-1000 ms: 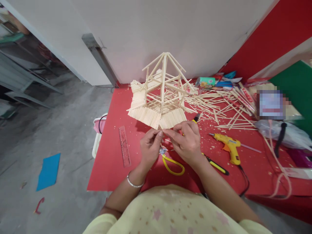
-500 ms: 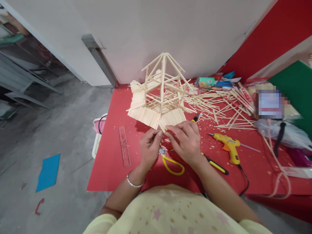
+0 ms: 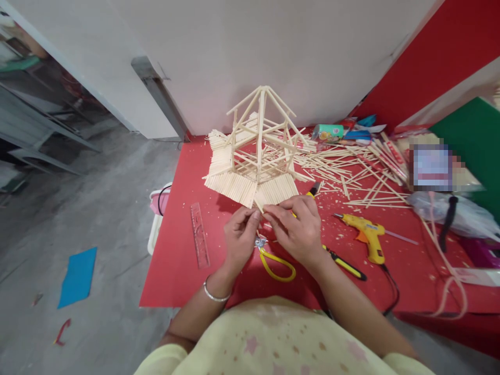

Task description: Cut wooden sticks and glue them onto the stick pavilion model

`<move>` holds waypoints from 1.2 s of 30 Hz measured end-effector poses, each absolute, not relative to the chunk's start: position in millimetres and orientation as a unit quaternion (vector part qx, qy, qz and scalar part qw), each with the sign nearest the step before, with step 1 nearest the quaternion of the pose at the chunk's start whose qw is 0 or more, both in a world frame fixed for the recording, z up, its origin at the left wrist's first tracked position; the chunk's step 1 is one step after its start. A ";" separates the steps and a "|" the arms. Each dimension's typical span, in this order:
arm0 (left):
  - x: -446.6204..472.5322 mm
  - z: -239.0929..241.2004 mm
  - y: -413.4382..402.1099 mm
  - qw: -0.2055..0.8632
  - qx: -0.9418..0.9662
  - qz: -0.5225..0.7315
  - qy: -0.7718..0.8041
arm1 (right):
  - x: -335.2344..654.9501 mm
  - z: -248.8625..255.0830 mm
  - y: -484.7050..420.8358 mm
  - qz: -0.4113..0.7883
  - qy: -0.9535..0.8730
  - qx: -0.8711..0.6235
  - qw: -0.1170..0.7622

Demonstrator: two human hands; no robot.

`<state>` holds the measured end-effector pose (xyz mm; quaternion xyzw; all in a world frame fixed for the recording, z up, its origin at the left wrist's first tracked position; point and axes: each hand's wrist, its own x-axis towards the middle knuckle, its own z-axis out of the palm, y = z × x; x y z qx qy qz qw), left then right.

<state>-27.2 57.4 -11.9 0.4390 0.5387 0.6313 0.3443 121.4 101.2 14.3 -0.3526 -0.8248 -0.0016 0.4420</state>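
Observation:
My left hand (image 3: pixel 240 237) and my right hand (image 3: pixel 299 229) meet fingertip to fingertip over the red table (image 3: pixel 183 260), just in front of a stick-built house model (image 3: pixel 255 156). Both hands are pinched on a short pale wooden stick (image 3: pixel 259 207) held between them, close to the front corner of the model's base. The model has an open frame, a peaked roof and a floor of sticks laid side by side. Yellow-handled scissors (image 3: pixel 275 260) lie under my hands.
A clear ruler (image 3: pixel 200 235) lies to the left. A yellow glue gun (image 3: pixel 367 237) and a yellow-black craft knife (image 3: pixel 346 264) lie to the right. Loose sticks (image 3: pixel 351 172) cover the back right, with a clear bag (image 3: pixel 449 211) beyond. The table's left edge drops to grey floor.
My hands have barely shifted; the fingertips keep working the small stick, and my right hand has edged slightly left and down.

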 end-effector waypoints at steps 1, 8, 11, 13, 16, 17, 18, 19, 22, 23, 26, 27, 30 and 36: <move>-26.4 -12.9 56.5 0.343 0.433 0.637 0.538 | 121.3 14.5 101.0 -0.002 -0.824 -0.352 0.445; -13.1 -26.9 45.2 0.398 0.356 0.668 0.518 | 120.5 15.5 97.4 0.051 -0.815 -0.347 0.461; -9.0 -27.8 39.3 0.444 0.332 0.676 0.486 | 119.3 15.9 95.5 0.106 -0.804 -0.350 0.469; -7.4 -24.8 35.9 0.475 0.326 0.673 0.464 | 118.7 15.5 94.8 0.133 -0.799 -0.351 0.469; -5.7 -18.0 32.4 0.508 0.322 0.667 0.439 | 118.2 14.3 94.9 0.148 -0.799 -0.348 0.467; -5.3 -15.8 31.9 0.513 0.322 0.667 0.435 | 118.2 13.9 95.2 0.150 -0.800 -0.347 0.466; -4.9 -13.9 31.6 0.515 0.321 0.667 0.432 | 118.1 13.7 95.6 0.151 -0.800 -0.347 0.465; -4.7 -12.4 31.5 0.515 0.320 0.669 0.430 | 118.1 13.7 96.0 0.152 -0.801 -0.346 0.464; -4.7 -9.8 31.7 0.520 0.316 0.667 0.429 | 117.6 14.3 97.1 0.156 -0.803 -0.346 0.459; -4.9 -9.6 31.7 0.523 0.313 0.665 0.430 | 117.4 14.7 97.3 0.157 -0.804 -0.346 0.458; -5.1 -9.7 31.4 0.532 0.305 0.663 0.429 | 116.6 15.6 97.7 0.161 -0.804 -0.347 0.456; -5.1 -9.9 31.4 0.534 0.302 0.664 0.429 | 116.3 15.8 97.8 0.161 -0.803 -0.348 0.456; -4.9 -11.0 31.5 0.535 0.297 0.666 0.427 | 115.7 16.4 98.0 0.163 -0.803 -0.351 0.453; -5.6 -12.5 31.6 0.537 0.295 0.665 0.427 | 115.8 16.9 99.1 0.157 -0.803 -0.351 0.455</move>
